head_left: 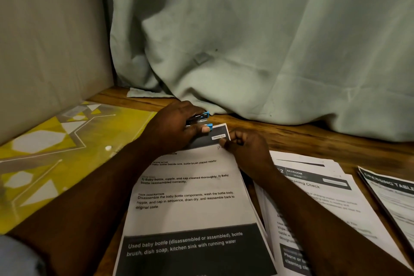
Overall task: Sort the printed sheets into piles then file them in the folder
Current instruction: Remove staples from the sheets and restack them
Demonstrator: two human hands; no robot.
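The person's left hand (177, 123) has its grip closed round a small metal stapler with blue plastic tips (205, 119), or so the tool appears. Its mouth points at the top corner of the stack of white printed sheets about washing a baby bottle (186, 197). The right hand (246, 148) pinches that same dark-banded corner between thumb and fingertips.

The step looks like fastening this sorted pile. To do it well, the sheet edges should be squared first, since the lower sheets fan out a little along the right side. The right-hand pinch should hold the corner flat and stay out of the tool's mouth. The tool should go fully over the corner before it is squeezed, so that every sheet is caught.

The stack lies on a brown wooden table (313, 139). A second pile of printed sheets headed "BEDROOM" (324, 197) lies just to its right, and a third pile (394, 192) lies at the right edge. The yellow plastic folder with white geometric shapes (56, 152) lies to the left, near the stack. A pale grey-green curtain (246, 40) hangs down onto the table's far edge, and a beige wall (44, 40) closes the left side.
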